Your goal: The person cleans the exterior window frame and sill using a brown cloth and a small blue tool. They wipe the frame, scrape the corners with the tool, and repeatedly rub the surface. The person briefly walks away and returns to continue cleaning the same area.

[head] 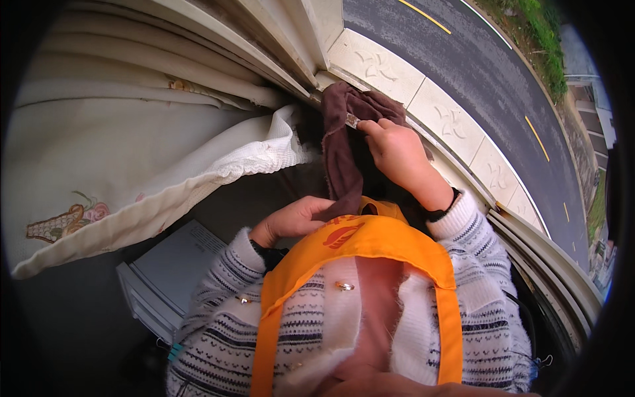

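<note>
A dark brown cloth (342, 154) hangs over the window sill and reaches down toward my apron. Its lower end is gripped by my left hand (296, 217), with part of the fingers hidden behind the apron bib. My right hand (401, 156) is at the sill, pinching a small pale flat piece (352, 120) with brown marks between thumb and finger. That piece lies against the cloth; I cannot tell whether it is a tag or a tool. More of the cloth is bunched on the sill beyond my right hand.
A pale embroidered curtain (163, 144) spreads to the left beside the window frame (292, 44). Below it stands a grey box-like unit (173, 263). Outside the sill are a patterned ledge (449, 119) and, far below, a road (471, 64). I wear an orange apron (387, 238).
</note>
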`<state>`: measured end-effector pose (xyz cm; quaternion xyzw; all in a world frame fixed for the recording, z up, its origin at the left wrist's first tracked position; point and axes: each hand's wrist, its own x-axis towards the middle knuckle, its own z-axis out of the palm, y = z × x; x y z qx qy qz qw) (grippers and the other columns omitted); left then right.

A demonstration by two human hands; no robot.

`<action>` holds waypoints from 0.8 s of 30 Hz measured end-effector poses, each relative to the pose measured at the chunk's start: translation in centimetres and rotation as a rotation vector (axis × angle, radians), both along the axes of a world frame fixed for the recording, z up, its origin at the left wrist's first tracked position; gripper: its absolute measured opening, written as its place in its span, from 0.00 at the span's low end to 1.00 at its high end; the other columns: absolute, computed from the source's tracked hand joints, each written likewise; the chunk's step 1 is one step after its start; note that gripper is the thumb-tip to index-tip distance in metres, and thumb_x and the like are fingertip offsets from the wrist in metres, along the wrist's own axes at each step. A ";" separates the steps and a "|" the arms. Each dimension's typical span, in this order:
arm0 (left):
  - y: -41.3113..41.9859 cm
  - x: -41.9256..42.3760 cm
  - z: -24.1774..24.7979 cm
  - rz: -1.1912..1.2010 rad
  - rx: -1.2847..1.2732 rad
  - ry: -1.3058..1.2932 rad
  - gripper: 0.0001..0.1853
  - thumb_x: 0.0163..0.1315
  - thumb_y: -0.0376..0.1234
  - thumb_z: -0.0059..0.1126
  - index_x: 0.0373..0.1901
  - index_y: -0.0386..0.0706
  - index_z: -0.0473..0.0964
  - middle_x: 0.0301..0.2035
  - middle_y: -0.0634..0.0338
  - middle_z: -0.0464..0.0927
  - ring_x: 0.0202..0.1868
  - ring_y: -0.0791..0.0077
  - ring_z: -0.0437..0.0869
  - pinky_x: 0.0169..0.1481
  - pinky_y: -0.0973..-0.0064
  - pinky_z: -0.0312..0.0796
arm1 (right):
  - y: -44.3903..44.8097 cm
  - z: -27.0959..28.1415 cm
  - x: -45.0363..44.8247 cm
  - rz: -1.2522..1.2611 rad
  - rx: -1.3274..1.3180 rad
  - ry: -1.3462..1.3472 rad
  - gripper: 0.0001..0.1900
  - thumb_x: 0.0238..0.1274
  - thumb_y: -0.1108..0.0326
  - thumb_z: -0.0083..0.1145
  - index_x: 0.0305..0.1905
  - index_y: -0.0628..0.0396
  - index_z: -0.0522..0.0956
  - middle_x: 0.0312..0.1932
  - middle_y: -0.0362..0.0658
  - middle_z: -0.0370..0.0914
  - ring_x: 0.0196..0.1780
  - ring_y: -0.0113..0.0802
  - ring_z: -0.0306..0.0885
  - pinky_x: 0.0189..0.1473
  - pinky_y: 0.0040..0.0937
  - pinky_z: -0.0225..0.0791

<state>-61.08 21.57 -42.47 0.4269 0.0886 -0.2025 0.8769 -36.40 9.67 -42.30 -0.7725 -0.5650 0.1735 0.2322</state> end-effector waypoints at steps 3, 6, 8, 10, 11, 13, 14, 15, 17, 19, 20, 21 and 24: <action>-0.2 -0.1 -0.1 0.098 -0.053 0.072 0.23 0.70 0.29 0.60 0.65 0.34 0.73 0.55 0.64 0.81 0.56 0.82 0.78 0.63 0.78 0.71 | 1.9 -0.9 -0.8 -0.025 -0.005 -0.061 0.13 0.63 0.72 0.55 0.52 0.52 0.81 0.34 0.51 0.80 0.38 0.54 0.81 0.39 0.46 0.76; -0.2 0.4 0.2 0.173 -0.062 0.088 0.23 0.68 0.29 0.61 0.64 0.34 0.73 0.52 0.65 0.81 0.53 0.83 0.79 0.60 0.79 0.73 | 6.9 -1.0 -1.2 0.001 -0.102 -0.051 0.14 0.60 0.74 0.52 0.49 0.52 0.81 0.34 0.53 0.83 0.40 0.53 0.84 0.41 0.47 0.76; -0.3 0.6 0.4 0.262 0.015 0.069 0.22 0.66 0.30 0.61 0.61 0.35 0.74 0.50 0.66 0.81 0.50 0.83 0.79 0.58 0.79 0.73 | 8.4 -0.2 -1.0 0.029 -0.155 -0.034 0.14 0.59 0.74 0.52 0.49 0.53 0.81 0.35 0.54 0.84 0.41 0.54 0.84 0.42 0.48 0.77; -0.3 0.7 0.6 0.286 0.016 0.063 0.22 0.66 0.30 0.61 0.61 0.35 0.75 0.50 0.65 0.81 0.51 0.82 0.79 0.58 0.79 0.73 | 8.3 0.9 -0.4 0.063 -0.185 0.024 0.13 0.59 0.74 0.52 0.48 0.54 0.81 0.35 0.55 0.85 0.43 0.55 0.84 0.43 0.49 0.77; -0.3 0.6 0.6 0.292 0.019 0.061 0.22 0.66 0.30 0.61 0.61 0.35 0.75 0.50 0.65 0.81 0.51 0.82 0.79 0.58 0.79 0.73 | 7.7 1.3 0.0 0.055 -0.194 -0.013 0.12 0.59 0.74 0.52 0.47 0.54 0.81 0.35 0.56 0.85 0.43 0.55 0.84 0.43 0.50 0.77; -0.5 0.3 0.6 0.279 0.007 0.057 0.22 0.66 0.31 0.61 0.61 0.35 0.74 0.51 0.65 0.81 0.52 0.81 0.79 0.59 0.79 0.72 | 6.5 1.9 0.7 0.090 -0.267 -0.037 0.11 0.59 0.73 0.53 0.45 0.55 0.81 0.35 0.56 0.85 0.42 0.57 0.84 0.44 0.51 0.77; -0.5 0.1 0.5 0.274 -0.004 0.040 0.22 0.66 0.31 0.61 0.61 0.35 0.74 0.51 0.65 0.81 0.52 0.81 0.79 0.60 0.78 0.72 | 6.5 1.9 0.8 0.075 -0.349 -0.031 0.09 0.59 0.73 0.53 0.43 0.56 0.81 0.35 0.57 0.84 0.42 0.58 0.84 0.46 0.51 0.76; -0.5 -0.1 0.4 0.279 -0.011 0.061 0.23 0.66 0.31 0.61 0.62 0.35 0.74 0.52 0.64 0.81 0.53 0.81 0.79 0.61 0.78 0.72 | 6.6 1.8 0.9 0.105 -0.262 -0.020 0.10 0.59 0.73 0.52 0.43 0.56 0.81 0.35 0.57 0.84 0.42 0.58 0.84 0.45 0.51 0.76; -0.6 -0.2 0.3 0.257 -0.028 0.074 0.24 0.66 0.31 0.61 0.63 0.35 0.73 0.53 0.63 0.80 0.54 0.80 0.79 0.62 0.77 0.71 | 7.5 1.2 0.9 0.110 -0.224 -0.022 0.10 0.59 0.73 0.52 0.44 0.56 0.81 0.35 0.57 0.84 0.42 0.58 0.84 0.45 0.52 0.76; -0.7 -0.1 0.2 0.289 -0.025 0.065 0.25 0.66 0.31 0.61 0.64 0.35 0.72 0.54 0.63 0.80 0.55 0.80 0.79 0.63 0.76 0.71 | 8.8 0.5 0.7 0.126 -0.245 -0.027 0.11 0.59 0.72 0.52 0.44 0.57 0.82 0.36 0.56 0.84 0.43 0.58 0.84 0.46 0.51 0.76; -0.9 0.1 0.1 0.289 -0.016 0.072 0.25 0.66 0.31 0.61 0.65 0.35 0.72 0.54 0.63 0.80 0.55 0.79 0.79 0.64 0.76 0.70 | 8.6 0.3 0.9 0.098 -0.223 -0.002 0.11 0.59 0.71 0.52 0.44 0.57 0.83 0.37 0.56 0.85 0.44 0.57 0.84 0.47 0.50 0.77; -1.0 0.1 0.2 0.303 -0.031 0.064 0.25 0.66 0.31 0.61 0.65 0.35 0.72 0.54 0.63 0.80 0.55 0.79 0.79 0.64 0.76 0.70 | 8.6 0.2 1.1 0.071 -0.222 0.028 0.12 0.58 0.71 0.52 0.43 0.57 0.83 0.38 0.55 0.85 0.45 0.56 0.85 0.47 0.48 0.77; -1.2 0.4 0.2 0.297 -0.051 0.071 0.26 0.66 0.31 0.61 0.65 0.34 0.72 0.54 0.63 0.80 0.56 0.78 0.79 0.65 0.75 0.70 | 7.2 -0.1 1.5 0.082 -0.212 0.005 0.12 0.59 0.71 0.52 0.45 0.57 0.83 0.38 0.54 0.85 0.45 0.56 0.84 0.48 0.50 0.76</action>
